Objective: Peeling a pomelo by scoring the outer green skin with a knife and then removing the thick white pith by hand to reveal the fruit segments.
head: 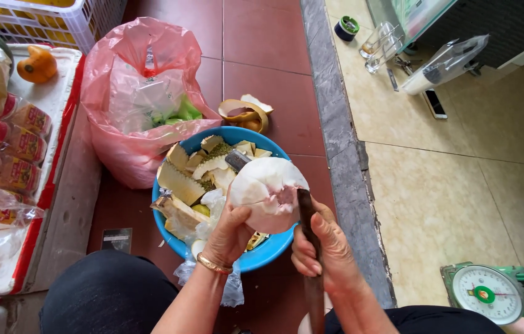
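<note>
Hands (231,232) peeling pale fruit (267,192), pink bag (141,93), red-labelled packets (8,145) left

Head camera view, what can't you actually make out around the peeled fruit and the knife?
- Knife: its handle end runs off the bottom edge, and the right hand covers part of it.
- Peeled white fruit: its underside is hidden by the left hand.
- Blue basin: its bottom is buried under rind pieces.
- Green scale: dial markings too small; cut by the edge.

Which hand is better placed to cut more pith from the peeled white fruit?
The right hand, probably. It grips the knife, whose blade already touches the peeled white fruit. The left hand supports the fruit from below over the blue bowl.
</note>
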